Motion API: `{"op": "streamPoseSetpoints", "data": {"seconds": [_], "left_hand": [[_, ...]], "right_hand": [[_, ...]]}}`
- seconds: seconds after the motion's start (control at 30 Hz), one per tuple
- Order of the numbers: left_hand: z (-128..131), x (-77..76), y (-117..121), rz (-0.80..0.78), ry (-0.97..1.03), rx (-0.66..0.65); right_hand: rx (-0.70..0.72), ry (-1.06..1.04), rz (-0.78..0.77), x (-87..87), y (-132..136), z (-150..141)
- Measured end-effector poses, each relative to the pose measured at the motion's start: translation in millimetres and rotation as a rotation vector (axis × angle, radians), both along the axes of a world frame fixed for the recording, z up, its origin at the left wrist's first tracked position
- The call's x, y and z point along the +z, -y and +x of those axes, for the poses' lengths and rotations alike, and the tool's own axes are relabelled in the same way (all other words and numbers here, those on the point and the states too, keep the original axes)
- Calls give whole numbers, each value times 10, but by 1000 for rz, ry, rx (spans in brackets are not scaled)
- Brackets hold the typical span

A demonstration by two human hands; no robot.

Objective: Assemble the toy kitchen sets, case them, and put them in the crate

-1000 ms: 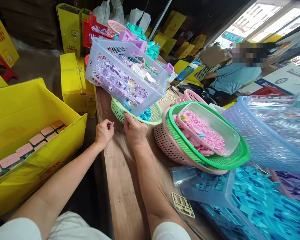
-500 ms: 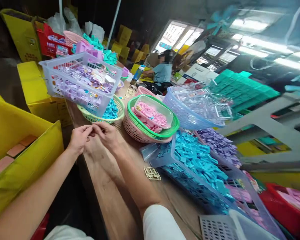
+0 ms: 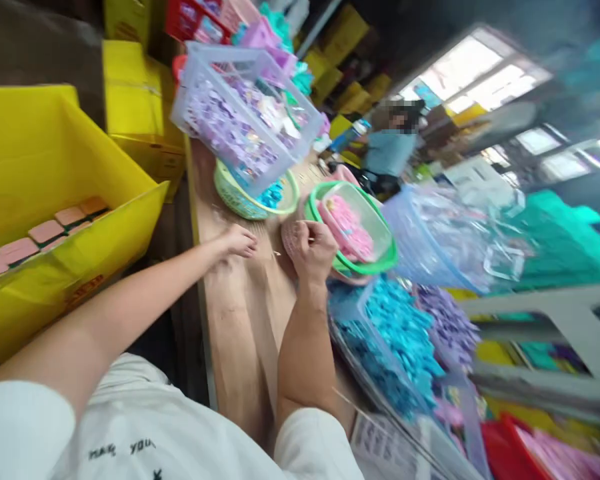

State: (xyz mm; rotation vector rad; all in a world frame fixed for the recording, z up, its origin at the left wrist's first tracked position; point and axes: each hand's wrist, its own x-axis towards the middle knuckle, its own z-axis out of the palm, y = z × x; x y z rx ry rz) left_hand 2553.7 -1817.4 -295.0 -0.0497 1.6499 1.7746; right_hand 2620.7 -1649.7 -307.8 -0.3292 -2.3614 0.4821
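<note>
Closed, our right hand (image 3: 315,252) is beside the pink basket (image 3: 289,239); our left hand (image 3: 237,240), half-open, is inside the bench (image 3: 230,333)'s left edge. Contents: we cannot tell. We judge small-part handling, calling for fine pinching.

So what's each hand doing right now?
Left hand: loosely open over the table, nothing visible held.
Right hand: closed, near the green basket; contents can't be told.

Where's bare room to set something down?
Between the forearms, the table shows bare wood. It's crowded beyond the left hand, at the yellow-green basket, and beside the right hand, with the green basket and blue pieces.
</note>
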Motion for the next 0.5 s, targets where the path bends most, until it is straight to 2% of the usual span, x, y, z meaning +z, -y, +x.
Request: {"op": "streamPoseSetpoints", "data": {"seconds": [0.07,0.1,0.2,0.27,0.37,0.43,0.5], "left_hand": [[-191,-110,141,-27,-10,-49],[-272,-116,180,-34,-28,-55],[-417,7,328,-69,-119,-67],[-494,112,558,-133,-223,-60],[-676,185,1199,-261,-431,40],[-782,200,1816,-414,-592,132],[-802,239,2536,-697,-677,241]], "right_hand": [[18,103,-45,-87,-79,70],[21,189,-50,-127,-139,119],[-32,460,15,-295,-299,240],[-75,548,76,-456,-356,254],[-57,577,111,-674,-337,252],[-27,572,132,-748,-244,266],[35,542,157,-778,-105,218]]}}
